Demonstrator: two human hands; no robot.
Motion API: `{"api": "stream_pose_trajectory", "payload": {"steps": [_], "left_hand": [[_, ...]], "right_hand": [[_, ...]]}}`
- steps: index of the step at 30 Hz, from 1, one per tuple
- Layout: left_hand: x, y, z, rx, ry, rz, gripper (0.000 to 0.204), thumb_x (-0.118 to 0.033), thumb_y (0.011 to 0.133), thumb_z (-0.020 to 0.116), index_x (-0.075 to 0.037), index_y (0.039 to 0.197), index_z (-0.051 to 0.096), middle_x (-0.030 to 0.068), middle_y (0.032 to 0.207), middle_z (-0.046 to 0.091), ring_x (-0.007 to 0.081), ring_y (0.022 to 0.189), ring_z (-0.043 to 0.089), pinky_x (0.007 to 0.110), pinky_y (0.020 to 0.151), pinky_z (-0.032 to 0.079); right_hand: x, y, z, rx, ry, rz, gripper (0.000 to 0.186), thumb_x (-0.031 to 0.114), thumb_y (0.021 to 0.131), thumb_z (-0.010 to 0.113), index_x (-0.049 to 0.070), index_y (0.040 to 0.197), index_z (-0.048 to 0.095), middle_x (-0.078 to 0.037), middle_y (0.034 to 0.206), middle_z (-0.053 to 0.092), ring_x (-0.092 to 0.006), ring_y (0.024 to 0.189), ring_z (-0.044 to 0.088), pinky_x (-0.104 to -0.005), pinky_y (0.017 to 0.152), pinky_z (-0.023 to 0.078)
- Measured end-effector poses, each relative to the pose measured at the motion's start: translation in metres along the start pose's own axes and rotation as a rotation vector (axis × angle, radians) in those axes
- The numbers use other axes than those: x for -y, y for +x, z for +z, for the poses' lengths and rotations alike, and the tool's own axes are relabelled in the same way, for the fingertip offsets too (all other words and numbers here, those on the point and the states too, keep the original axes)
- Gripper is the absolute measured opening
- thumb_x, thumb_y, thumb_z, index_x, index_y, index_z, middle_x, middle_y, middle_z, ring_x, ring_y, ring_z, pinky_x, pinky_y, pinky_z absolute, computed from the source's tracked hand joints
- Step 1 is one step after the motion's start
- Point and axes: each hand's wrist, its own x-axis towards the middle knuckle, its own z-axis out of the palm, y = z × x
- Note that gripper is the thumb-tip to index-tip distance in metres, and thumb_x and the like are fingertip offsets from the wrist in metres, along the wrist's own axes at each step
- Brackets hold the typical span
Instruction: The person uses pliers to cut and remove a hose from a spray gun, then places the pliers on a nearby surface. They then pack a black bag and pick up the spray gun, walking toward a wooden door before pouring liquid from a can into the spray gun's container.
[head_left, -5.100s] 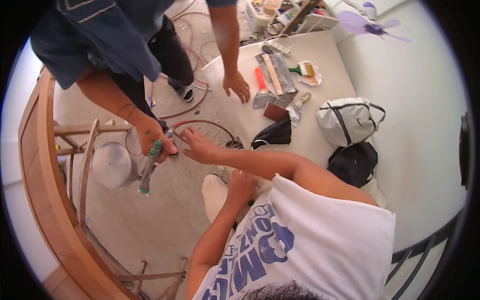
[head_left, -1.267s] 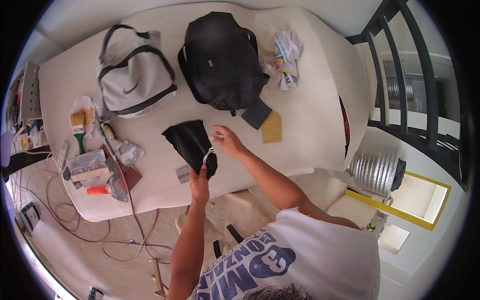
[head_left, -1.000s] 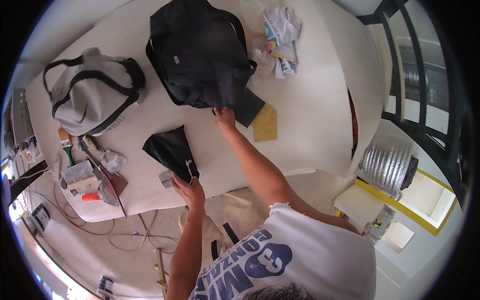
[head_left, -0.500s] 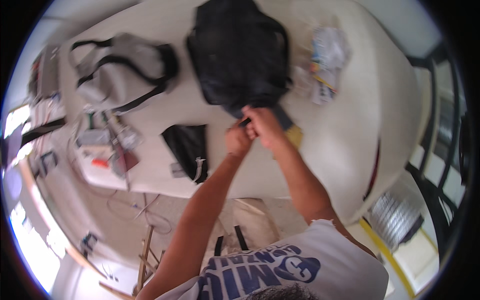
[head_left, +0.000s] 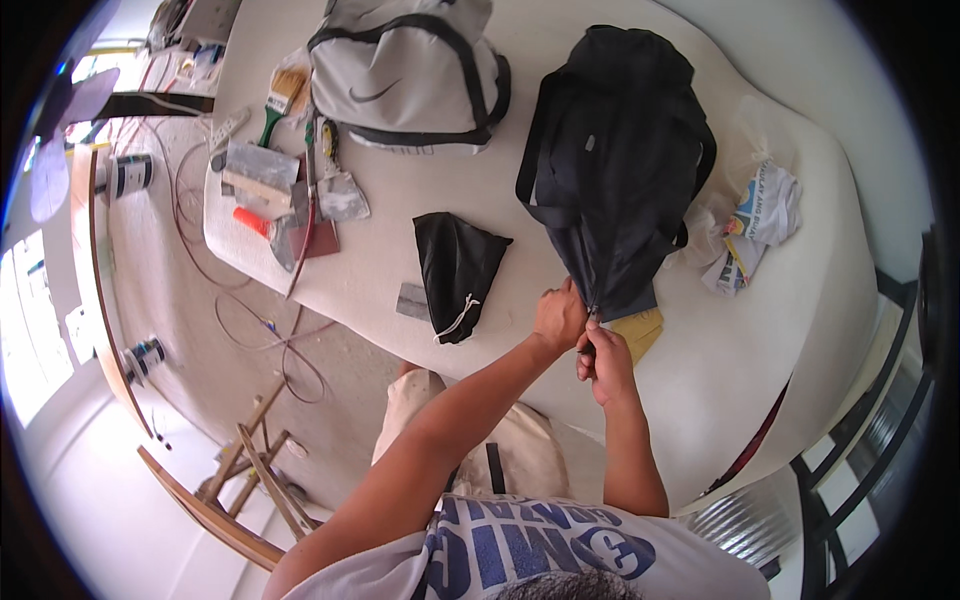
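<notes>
2 bare hands were at work, close together, at the near end of 1 blk backpack, which lay on the cream-covered surface, right of centre. L hand was clamped on the bag's near left edge, fingertips mostly hidden; R hand had thumb & curled fingers pinched on the bag's tip, by the zip end, exact grip too small to tell. 1 yellow sheet stuck out just beside the R hand, partly under the bag's end. Left of the hands, a bit apart: 1 blk pouch w/ 1 white drawstring, & 1 small grey pad beside it. Farther back, 1 grey bag w/ blk straps. Far left, a tool cluster: 1 paintbrush w/ green handle, 1 orange-handled scraper, 1 scraper w/ wide blade, 1 dark red sheet, 1 hose running across. Right of the backpack, 1 crumpled white printed bag. Off to the left, past the surface, 2 cans: 1 upper can, 1 lower can.
</notes>
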Motion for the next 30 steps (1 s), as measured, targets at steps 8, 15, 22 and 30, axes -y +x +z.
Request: {"api": "stream_pose_trajectory", "payload": {"steps": [8,15,22,30], "left_hand": [[0.028,0.006,0.053,-0.027,0.140,-0.162,0.030,-0.030,0.094,0.053,-0.001,0.101,0.061,0.0212,0.095,0.069,0.0416,0.089,0.069,0.050,0.083,0.054],[0.036,0.016,0.007,0.170,0.115,-0.118,0.043,-0.042,0.095,0.060,0.000,0.104,0.066,0.0240,0.094,0.070,0.0452,0.094,0.068,0.051,0.083,0.054],[-0.056,0.065,-0.105,-0.249,0.021,0.033,0.035,-0.028,0.085,0.077,0.000,0.098,0.060,0.0207,0.104,0.068,0.0420,0.091,0.068,0.049,0.079,0.055],[-0.014,0.134,-0.116,-0.399,0.131,0.153,0.044,-0.019,0.081,0.077,-0.001,0.116,0.057,0.0228,0.117,0.063,0.0426,0.108,0.064,0.048,0.088,0.053]], "right_hand": [[0.176,0.094,0.028,0.248,0.270,-0.318,0.036,0.031,0.103,0.057,0.013,0.073,0.049,0.001,0.056,0.036,-0.0115,0.045,0.036,-0.0285,0.041,0.028],[0.334,0.067,0.099,0.174,0.267,-0.977,0.026,0.024,0.103,0.049,0.003,0.105,0.064,-0.015,0.090,0.070,-0.0301,0.085,0.070,-0.0441,0.076,0.058],[0.160,0.137,-0.058,-0.810,-0.703,-1.056,0.027,0.014,0.100,0.058,0.000,0.122,0.064,-0.011,0.113,0.066,-0.0203,0.096,0.066,-0.0326,0.084,0.055],[0.061,0.060,0.022,-0.314,-0.135,-1.343,0.020,-0.010,0.094,0.045,0.001,0.094,0.062,-0.009,0.089,0.064,-0.0143,0.076,0.063,-0.0257,0.065,0.050]]}}
